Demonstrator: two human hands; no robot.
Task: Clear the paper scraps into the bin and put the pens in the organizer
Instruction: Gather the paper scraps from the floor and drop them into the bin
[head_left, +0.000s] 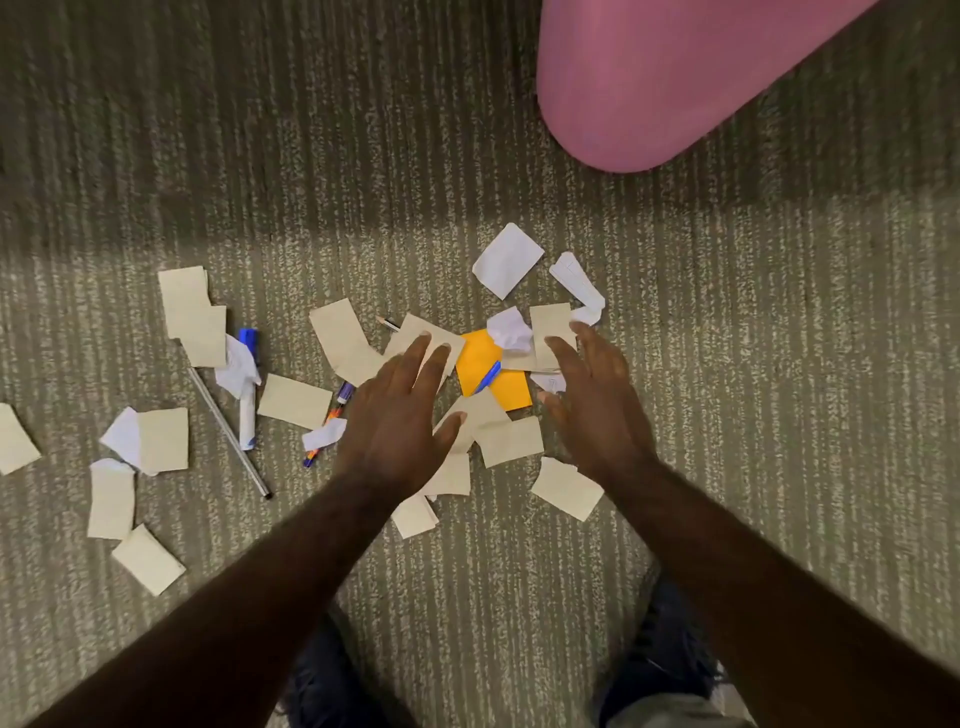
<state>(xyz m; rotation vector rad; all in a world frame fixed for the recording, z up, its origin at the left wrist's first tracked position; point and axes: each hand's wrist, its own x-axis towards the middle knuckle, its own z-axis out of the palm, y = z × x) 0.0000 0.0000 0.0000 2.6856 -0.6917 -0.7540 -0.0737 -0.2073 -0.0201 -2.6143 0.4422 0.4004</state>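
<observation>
Reaching with my left hand and right hand, both spread open and empty, over the paper scraps mid-floor. Pens lie left among scraps. Nothing cleared yet; bin and organizer not in view.

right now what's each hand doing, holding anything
Left hand: open, fingers spread over the paper scraps, gripping nothing.
Right hand: open, fingers spread over the scraps, gripping nothing.
</observation>
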